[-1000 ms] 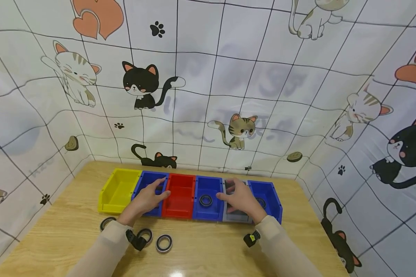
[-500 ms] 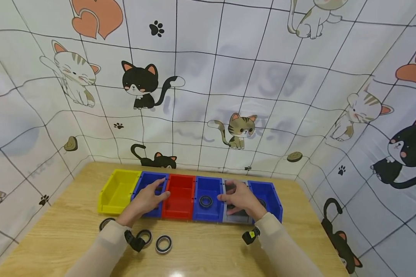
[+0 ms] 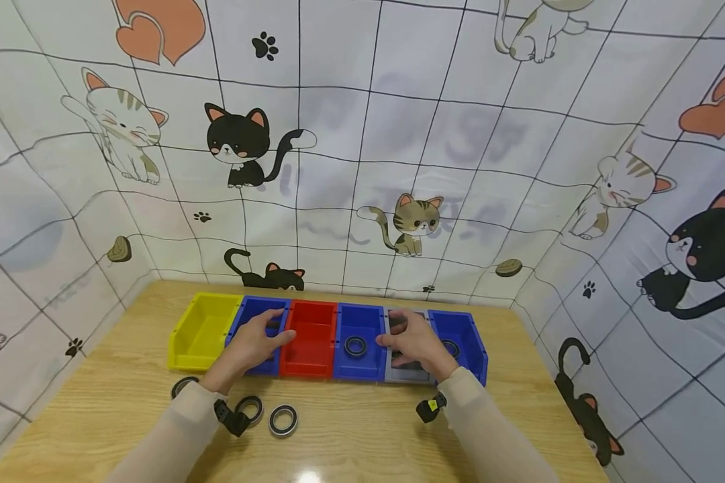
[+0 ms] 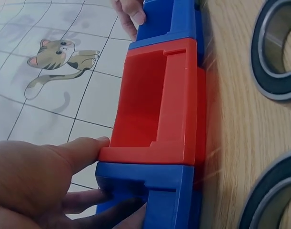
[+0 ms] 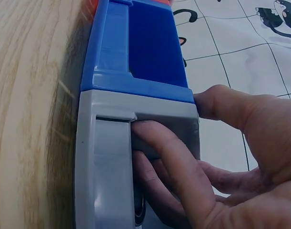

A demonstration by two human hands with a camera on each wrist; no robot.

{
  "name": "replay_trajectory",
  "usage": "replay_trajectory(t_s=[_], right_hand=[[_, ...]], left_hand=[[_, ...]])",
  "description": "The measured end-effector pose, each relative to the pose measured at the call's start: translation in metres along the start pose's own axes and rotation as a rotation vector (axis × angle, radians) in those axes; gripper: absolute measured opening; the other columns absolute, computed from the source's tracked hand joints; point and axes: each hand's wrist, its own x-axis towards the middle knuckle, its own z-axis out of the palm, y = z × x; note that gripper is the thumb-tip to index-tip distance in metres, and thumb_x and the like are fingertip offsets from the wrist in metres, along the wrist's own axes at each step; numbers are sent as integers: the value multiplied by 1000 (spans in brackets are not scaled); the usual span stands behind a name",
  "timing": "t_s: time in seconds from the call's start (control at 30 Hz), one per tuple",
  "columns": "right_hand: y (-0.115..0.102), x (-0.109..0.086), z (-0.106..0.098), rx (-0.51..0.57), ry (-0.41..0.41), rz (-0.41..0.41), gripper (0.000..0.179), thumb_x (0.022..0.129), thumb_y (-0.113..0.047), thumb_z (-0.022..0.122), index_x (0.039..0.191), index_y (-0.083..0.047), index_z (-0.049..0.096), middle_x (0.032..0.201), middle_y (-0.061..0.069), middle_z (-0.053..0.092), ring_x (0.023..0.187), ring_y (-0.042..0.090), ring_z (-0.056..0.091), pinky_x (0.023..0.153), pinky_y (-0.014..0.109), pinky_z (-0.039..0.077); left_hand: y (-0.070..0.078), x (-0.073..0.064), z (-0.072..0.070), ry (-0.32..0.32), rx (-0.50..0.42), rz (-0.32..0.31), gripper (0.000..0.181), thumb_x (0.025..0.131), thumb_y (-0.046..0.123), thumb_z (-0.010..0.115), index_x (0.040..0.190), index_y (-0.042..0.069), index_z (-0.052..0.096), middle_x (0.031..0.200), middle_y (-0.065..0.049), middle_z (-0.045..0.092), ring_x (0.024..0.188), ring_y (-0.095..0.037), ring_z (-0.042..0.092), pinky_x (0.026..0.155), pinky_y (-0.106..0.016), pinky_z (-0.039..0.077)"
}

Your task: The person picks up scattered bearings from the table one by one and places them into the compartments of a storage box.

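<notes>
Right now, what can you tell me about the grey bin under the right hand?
The grey bin is an open-topped plastic tray, upright on the wooden table, fifth from the left in the row, wedged between two blue bins. The right hand covers most of it; fingers curl over its rim into the cavity, the thumb at the blue neighbour's edge. Something dark lies inside, mostly hidden.

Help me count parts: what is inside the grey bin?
The right hand reaches into the grey bin with its fingers curled over the wall. They cover most of the inside, so its contents cannot be made out.
</notes>
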Motion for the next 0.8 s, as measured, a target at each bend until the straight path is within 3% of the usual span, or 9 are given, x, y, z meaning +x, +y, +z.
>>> replay_trajectory(t_s=[0.1,0.23,0.37,0.5,0.57,0.67,0.8], right_hand=[[-1,1,1,2,8,1,82,101,-16,92,172,-11,52,150,30,68,119,39,82,73,46,74],[-1,2,2,18,10,12,82,101,-14,92,172,-11,52,151,31,67,120,39,81,71,46,74],[-2,1,1,37,6,15,82,101,-14,92,172,-12,51,153,31,66,119,38,81,71,46,74],[-2,3,1,53,-1,3,81,102,-15,91,173,-13,51,154,31,65,119,38,81,71,46,74],[-1,3,3,57,-2,2,80,102,-14,91,173,-13,52,154,31,65,118,36,82,71,46,74],[0,3,4,59,-1,6,81,102,-12,91,173,-12,51,154,32,64,114,32,83,70,46,73],[2,2,5,63,4,3,82,101,-12,91,173,-11,51,154,32,64,111,30,83,68,46,73]], left_hand=[[1,-4,-1,40,49,30,77,112,34,81,173,-1,49,162,-38,63,102,-38,88,90,-52,74],[2,-14,-2,101,166,83,76,108,33,86,169,-1,54,163,-34,65,127,-49,80,103,-61,70],[2,-29,-1,181,273,171,72,105,30,90,163,-1,61,157,-34,66,137,-54,71,113,-69,64],[2,-49,4,280,348,262,61,101,22,94,154,3,70,147,-31,68,129,-49,74,109,-65,67],[1,-59,8,310,368,309,56,98,18,96,148,6,74,139,-25,70,119,-42,75,101,-56,70],[-1,-70,15,285,364,401,47,94,14,99,136,9,79,124,-14,72,104,-29,74,86,-37,70],[-5,-80,20,131,374,484,39,94,18,100,128,13,80,116,-4,71,98,-23,73,83,-27,66]])
